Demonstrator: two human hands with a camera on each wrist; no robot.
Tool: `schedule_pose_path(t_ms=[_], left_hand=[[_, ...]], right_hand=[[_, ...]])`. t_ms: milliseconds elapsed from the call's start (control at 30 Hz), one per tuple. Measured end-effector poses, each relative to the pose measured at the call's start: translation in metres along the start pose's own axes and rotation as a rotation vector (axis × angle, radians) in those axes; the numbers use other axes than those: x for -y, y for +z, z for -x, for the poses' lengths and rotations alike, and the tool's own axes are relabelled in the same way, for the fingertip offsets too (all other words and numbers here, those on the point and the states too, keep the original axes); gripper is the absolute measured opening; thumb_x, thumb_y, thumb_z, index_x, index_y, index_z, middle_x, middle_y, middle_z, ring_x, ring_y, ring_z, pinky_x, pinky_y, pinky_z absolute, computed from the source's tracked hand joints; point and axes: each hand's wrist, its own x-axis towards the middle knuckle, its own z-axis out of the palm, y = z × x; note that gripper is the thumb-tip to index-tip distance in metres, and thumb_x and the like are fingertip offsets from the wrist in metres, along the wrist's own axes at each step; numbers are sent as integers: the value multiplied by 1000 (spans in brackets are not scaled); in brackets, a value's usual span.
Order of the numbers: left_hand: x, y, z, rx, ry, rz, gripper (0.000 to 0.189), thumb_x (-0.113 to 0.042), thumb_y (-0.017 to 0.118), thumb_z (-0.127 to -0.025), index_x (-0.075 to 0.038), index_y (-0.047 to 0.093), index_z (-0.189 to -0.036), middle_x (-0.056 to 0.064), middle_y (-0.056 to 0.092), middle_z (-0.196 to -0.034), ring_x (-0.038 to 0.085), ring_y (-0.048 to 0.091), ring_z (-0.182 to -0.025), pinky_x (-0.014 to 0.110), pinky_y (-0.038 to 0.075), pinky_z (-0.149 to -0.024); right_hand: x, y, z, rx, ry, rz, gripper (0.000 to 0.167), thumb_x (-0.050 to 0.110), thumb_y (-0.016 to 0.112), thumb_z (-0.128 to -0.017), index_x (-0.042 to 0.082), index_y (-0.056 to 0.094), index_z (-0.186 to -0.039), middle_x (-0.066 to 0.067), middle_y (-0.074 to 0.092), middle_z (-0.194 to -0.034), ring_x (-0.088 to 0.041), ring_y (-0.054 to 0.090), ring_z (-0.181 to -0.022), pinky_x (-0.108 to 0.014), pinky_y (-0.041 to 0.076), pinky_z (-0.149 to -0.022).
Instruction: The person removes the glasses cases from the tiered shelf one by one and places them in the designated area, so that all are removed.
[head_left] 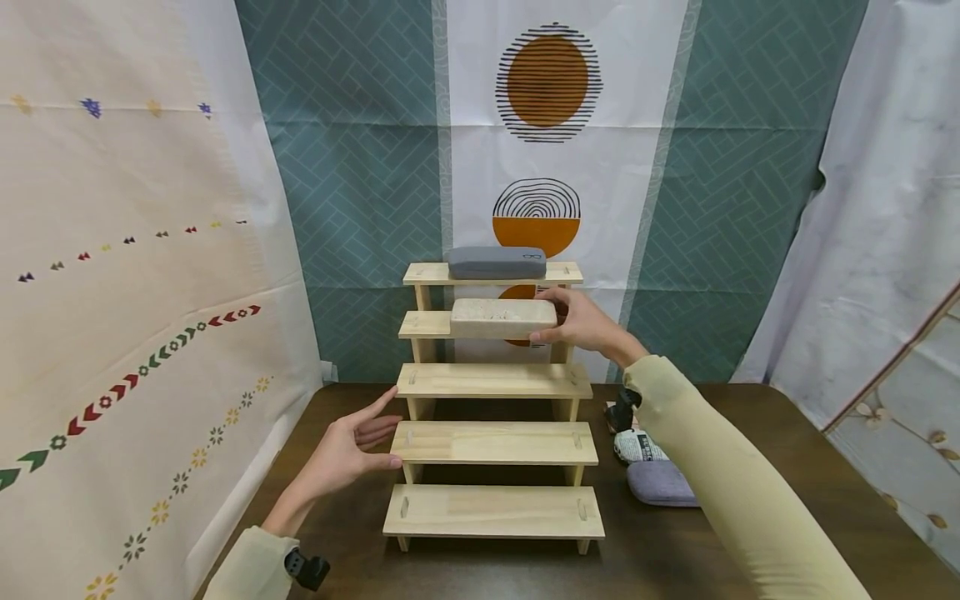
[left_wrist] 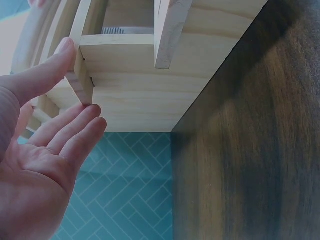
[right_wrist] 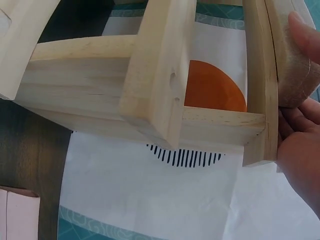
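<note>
A five-step wooden display stand (head_left: 495,381) stands on a dark table. On its second step from the top, a cream, speckled hard case (head_left: 502,313) with rounded corners lies lengthwise. My right hand (head_left: 581,322) grips the right end of this case, thumb in front and fingers behind. In the right wrist view the case (right_wrist: 295,75) sits against the step board. A grey glasses case (head_left: 497,263) rests on the top step. My left hand (head_left: 341,450) is at the stand's left side, its fingers extended; in the left wrist view thumb and fingertips touch a step's end.
Right of the stand, partly behind my right sleeve, a purple-grey case (head_left: 662,484) and a white pouch with dark print (head_left: 637,447) lie on the table (head_left: 780,467). Patterned cloths hang behind the stand and along both sides.
</note>
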Motion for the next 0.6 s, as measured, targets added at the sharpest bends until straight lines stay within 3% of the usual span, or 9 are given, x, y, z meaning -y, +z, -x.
schedule_pose_path(t_ms=[600], left_hand=[[-1, 0, 0, 0, -7, 3, 105, -2, 93, -78, -21, 39, -165, 28, 55, -148, 43, 58, -133, 58, 50, -104]], right_hand=[[-2, 3, 12, -86, -10, -83, 75, 15, 90, -86, 1, 53, -150, -20, 61, -132, -36, 61, -116, -48, 53, -97]])
